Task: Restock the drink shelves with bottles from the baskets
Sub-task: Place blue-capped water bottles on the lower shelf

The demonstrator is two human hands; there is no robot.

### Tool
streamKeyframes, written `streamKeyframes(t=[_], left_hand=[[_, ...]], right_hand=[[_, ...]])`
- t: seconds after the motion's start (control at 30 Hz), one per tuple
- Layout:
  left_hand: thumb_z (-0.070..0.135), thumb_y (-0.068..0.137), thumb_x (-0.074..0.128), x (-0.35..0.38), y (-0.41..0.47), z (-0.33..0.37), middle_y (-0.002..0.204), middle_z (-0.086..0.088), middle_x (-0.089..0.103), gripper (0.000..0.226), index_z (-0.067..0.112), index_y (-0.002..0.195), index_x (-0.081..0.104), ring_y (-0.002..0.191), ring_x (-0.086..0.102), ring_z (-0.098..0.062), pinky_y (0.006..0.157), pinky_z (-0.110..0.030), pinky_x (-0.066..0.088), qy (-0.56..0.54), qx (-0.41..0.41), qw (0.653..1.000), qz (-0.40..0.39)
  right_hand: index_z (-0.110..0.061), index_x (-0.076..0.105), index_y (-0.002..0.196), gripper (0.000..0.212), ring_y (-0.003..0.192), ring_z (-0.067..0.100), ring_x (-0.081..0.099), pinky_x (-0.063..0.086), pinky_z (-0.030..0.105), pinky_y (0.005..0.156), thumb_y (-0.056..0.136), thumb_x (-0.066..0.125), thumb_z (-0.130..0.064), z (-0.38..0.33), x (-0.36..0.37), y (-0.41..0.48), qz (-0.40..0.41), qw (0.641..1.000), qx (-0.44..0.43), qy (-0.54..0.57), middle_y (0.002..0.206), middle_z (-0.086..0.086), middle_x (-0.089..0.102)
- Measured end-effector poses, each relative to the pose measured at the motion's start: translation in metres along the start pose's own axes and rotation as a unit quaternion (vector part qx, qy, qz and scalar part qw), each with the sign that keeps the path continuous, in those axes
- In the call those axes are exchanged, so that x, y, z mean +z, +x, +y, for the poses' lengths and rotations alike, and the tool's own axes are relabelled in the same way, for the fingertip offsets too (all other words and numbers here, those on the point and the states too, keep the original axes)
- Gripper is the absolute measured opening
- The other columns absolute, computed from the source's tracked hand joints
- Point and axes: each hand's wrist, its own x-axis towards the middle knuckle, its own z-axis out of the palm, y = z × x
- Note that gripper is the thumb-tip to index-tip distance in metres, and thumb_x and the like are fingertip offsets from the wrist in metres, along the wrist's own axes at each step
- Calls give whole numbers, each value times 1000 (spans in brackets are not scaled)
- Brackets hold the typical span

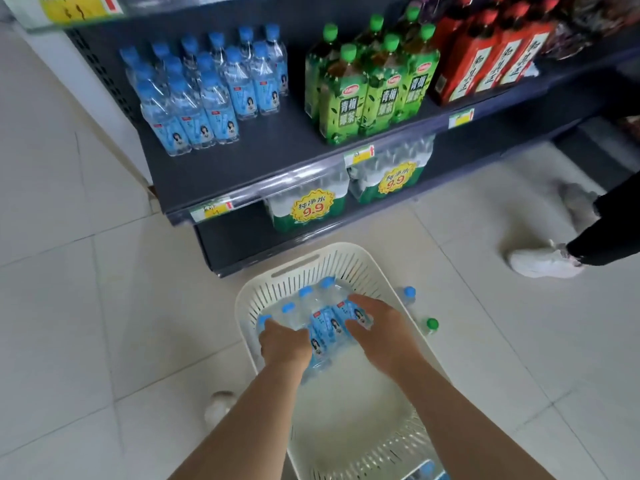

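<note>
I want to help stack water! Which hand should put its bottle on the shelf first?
Probably the left hand. It grips bottles in the basket, and the water bottles on the shelf stand on its side. The right hand, also gripping, is further right.

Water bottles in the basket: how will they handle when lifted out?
Probably heavy for their size: the water bottles seem full. Likely slick and slightly squashy, being thin clear plastic with glossy labels. Lying on their sides in the basket, they may roll once neighbours go.
</note>
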Motion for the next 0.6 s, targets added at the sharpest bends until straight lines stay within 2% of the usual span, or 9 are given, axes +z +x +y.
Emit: streamKeyframes(t=[0.1,0.17,0.27,0.33,0.4,0.47,0.53,0.6], left_hand=[[18,86,65,16,30,-10,139,-16,43,70,9,144,26,114,55,-35,89,-37,51,21,-15,1000,16],[20,85,65,25,49,-20,138,-17,42,72,9,143,25,117,53,-35,94,-42,49,35,-23,999,33],[21,85,63,38,75,-31,130,-20,48,68,7,140,25,113,55,-36,91,-47,51,34,-48,997,46],[22,88,58,44,86,-31,129,-20,48,68,7,142,21,114,55,-37,92,-49,51,54,-63,995,48],[20,92,50,47,91,-28,143,-21,36,74,5,149,4,129,42,-37,106,-48,39,135,-77,987,29],[14,94,45,49,95,-23,153,-22,18,75,-4,148,-5,140,23,-36,114,-43,22,250,-85,965,6],[12,91,44,50,97,-21,152,-23,20,67,-7,147,11,139,22,-36,113,-43,20,340,-85,937,-11],[13,86,43,52,100,-23,139,-20,40,53,0,137,40,129,30,-37,106,-43,27,397,-78,914,-43]], right_hand=[[-27,55,131,42,120,15,53,38,23,101,90,61,-20,12,16,16,-6,1000,-3,9,136,-1,54],[-28,53,132,42,119,14,53,39,22,98,91,60,-20,17,24,25,-16,1000,-5,14,137,-2,53],[-32,52,132,42,116,13,55,40,18,90,92,59,-23,23,33,41,-28,999,-12,11,137,-3,53],[-34,51,133,42,115,12,55,41,19,91,92,59,-26,28,38,49,-32,999,-15,8,136,-4,53],[-34,51,133,42,115,11,56,39,11,87,92,59,-26,32,43,54,-34,999,-15,12,136,-5,53],[-34,51,133,43,107,11,61,38,-2,69,92,59,-24,36,47,57,-35,999,-16,13,135,-6,55],[-34,51,134,43,102,13,63,37,-3,57,93,57,-24,39,49,58,-38,999,-16,14,137,-6,53],[-34,49,135,43,101,11,62,38,-2,56,94,56,-25,42,50,60,-43,999,-18,16,140,-8,50]])
